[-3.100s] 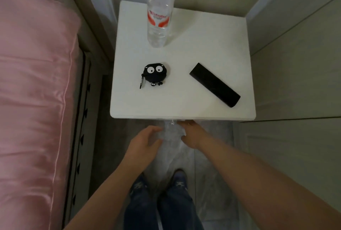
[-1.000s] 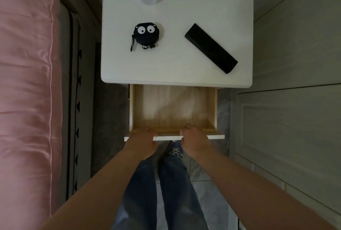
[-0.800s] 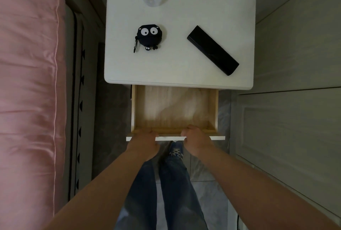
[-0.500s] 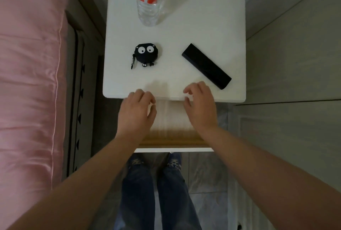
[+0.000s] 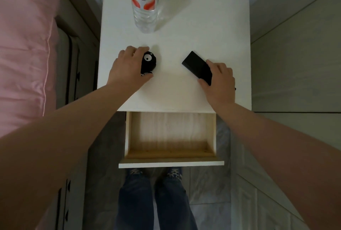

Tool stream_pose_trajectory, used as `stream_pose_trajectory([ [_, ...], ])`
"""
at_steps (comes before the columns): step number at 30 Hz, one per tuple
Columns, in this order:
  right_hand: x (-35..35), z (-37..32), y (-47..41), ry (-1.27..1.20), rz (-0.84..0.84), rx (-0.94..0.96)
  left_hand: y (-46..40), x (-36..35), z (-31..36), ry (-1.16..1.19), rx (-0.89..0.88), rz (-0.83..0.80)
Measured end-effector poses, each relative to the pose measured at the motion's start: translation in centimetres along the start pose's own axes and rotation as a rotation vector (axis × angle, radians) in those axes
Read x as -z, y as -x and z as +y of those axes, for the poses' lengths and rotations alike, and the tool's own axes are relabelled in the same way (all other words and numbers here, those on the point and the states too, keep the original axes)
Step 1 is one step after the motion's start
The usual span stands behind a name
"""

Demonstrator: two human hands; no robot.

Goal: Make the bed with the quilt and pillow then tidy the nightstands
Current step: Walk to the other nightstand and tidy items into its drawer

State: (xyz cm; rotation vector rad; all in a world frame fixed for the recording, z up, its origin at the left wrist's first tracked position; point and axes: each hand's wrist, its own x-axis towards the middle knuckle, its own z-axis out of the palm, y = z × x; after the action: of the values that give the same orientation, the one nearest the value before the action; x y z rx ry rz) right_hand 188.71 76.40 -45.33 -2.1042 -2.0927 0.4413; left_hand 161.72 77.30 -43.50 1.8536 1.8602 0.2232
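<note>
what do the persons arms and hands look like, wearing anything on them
Both forearms are bare right to the frame edges: no sleeves show. The left hand and right hand carry no gloves, and no rings, watch or bracelet can be seen. Nails look short and unpainted.

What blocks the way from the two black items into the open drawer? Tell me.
Nothing visible. The left hand grips the black round googly-eyed case, the right hand grips the black rectangular remote. The pale wooden drawer lies open directly below the white nightstand top's front edge, showing only bare wood.
</note>
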Motion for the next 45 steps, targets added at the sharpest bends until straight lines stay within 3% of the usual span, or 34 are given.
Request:
stream_pose_trajectory([
  [5,0.8,-0.1,0.8,-0.038,0.000,0.077,-0.5,0.5,-0.3,0.012,0.055,-0.046],
  [11,2.0,-0.7,10.9,-0.181,-0.126,0.265,0.6,-0.3,-0.7,0.260,0.136,-0.040],
  [18,-2.7,3.0,17.6,0.031,-0.395,0.447,4.7,-1.1,0.0,0.387,-0.030,-0.065],
  [21,-4.4,3.7,17.1,0.106,-0.400,0.371,8.0,-1.6,0.9,0.371,-0.191,-0.169],
  [25,-6.4,3.7,16.2,0.182,-0.403,0.286,12.8,-4.2,0.5,0.160,-0.387,-0.374],
  [30,-9.3,3.4,15.0,0.245,-0.478,0.336,15.6,-9.5,-2.0,0.163,-0.104,-0.402],
  [34,-11.2,3.1,14.7,0.277,-0.526,0.308,15.4,-13.9,-3.3,0.140,0.010,-0.421],
  [39,-13.4,3.6,14.6,0.361,-0.581,0.279,14.8,-18.0,-4.2,-0.023,0.024,-0.535],
  [45,-14.5,4.5,14.8,0.350,-0.640,0.329,15.1,-19.9,-5.2,-0.175,0.066,-0.527],
])
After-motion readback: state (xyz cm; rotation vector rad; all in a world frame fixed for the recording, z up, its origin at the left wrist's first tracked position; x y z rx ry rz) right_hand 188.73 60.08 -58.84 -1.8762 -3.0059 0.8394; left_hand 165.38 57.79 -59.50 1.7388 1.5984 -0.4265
